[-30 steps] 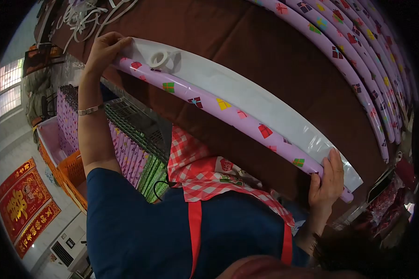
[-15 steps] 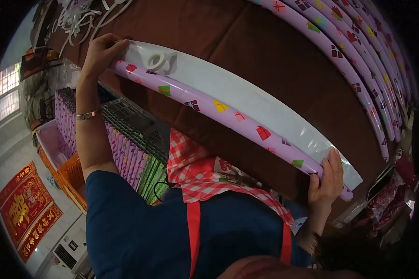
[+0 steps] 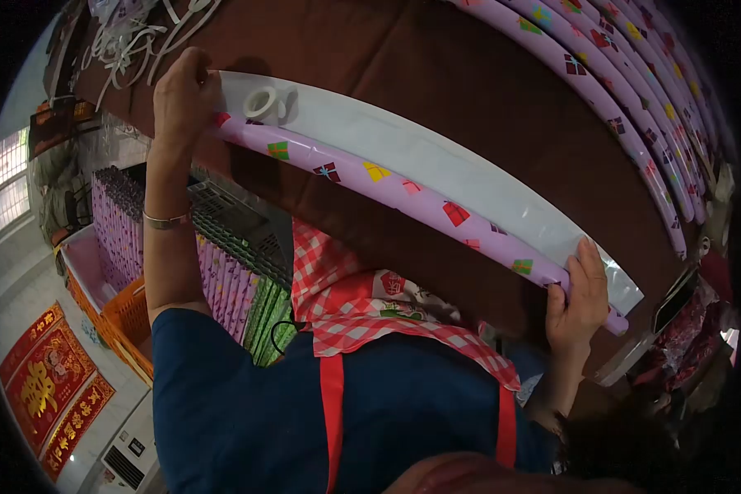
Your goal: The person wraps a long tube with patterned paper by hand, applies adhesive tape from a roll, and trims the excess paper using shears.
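Observation:
A long roll of purple gift-print paper (image 3: 420, 200) lies across the brown cloth, with a white strip of its sheet (image 3: 436, 154) spread along the far side. My left hand (image 3: 181, 100) is closed on the roll's left end and the corner of the sheet. At the right end, my right hand (image 3: 579, 298) holds the roll between thumb and fingers, fingertips over the white strip. A small white tape ring (image 3: 261, 102) rests on the sheet near my left hand.
Several finished purple rolls (image 3: 605, 103) lie side by side at the upper right. White ribbons (image 3: 132, 51) are tangled at the upper left. Crates with packed rolls and an orange basket (image 3: 126, 317) stand beyond my left arm, below the brown table cloth (image 3: 321, 41).
My left hand has shifted slightly, its back now turned more to the camera, and it still holds the left end. The view has moved a little; my right hand keeps its place on the roll.

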`<action>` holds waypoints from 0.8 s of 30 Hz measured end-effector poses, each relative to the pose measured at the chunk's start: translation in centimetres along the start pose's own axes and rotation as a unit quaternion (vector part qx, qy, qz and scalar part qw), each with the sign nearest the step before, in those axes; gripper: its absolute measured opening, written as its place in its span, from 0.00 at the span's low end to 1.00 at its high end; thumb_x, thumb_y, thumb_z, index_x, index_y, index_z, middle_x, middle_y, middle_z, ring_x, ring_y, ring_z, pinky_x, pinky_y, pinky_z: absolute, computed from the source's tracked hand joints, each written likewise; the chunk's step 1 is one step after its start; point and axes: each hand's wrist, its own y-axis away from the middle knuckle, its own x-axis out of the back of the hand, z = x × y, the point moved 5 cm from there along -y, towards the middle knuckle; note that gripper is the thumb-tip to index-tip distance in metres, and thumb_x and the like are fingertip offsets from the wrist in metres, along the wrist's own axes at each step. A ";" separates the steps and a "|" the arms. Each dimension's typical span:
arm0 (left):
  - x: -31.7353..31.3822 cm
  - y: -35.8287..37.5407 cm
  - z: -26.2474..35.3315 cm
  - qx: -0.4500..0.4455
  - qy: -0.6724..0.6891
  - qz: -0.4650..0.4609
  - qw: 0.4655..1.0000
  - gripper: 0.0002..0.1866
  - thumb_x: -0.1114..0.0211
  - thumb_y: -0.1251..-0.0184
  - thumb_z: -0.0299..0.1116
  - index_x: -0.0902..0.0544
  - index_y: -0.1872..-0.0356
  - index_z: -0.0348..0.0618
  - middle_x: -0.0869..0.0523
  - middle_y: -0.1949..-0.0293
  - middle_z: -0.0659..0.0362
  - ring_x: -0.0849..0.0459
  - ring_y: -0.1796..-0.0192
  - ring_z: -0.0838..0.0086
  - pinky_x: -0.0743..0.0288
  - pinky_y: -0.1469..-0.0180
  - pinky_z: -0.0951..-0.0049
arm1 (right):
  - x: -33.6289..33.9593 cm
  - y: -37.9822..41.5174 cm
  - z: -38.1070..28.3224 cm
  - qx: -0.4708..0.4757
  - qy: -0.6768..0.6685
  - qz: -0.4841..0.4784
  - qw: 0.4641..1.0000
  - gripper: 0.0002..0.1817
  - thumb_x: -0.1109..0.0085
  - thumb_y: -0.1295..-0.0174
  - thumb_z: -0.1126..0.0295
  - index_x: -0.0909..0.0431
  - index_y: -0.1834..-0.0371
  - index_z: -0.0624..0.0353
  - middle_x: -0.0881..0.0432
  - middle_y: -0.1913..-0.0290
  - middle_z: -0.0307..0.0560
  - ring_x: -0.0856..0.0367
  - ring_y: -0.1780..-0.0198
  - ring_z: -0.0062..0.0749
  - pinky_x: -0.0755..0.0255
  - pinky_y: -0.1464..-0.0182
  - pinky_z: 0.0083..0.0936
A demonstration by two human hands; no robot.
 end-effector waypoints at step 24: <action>2.0 3.3 6.0 -0.006 0.084 -0.217 0.972 0.25 0.24 0.43 0.48 0.20 0.58 0.36 0.15 0.62 0.49 0.13 0.63 0.65 0.20 0.60 0.64 | -0.2 0.3 0.3 0.015 0.008 -0.003 1.000 0.22 0.47 0.28 0.59 0.23 0.46 0.71 0.23 0.36 0.64 0.25 0.34 0.61 0.30 0.34 0.49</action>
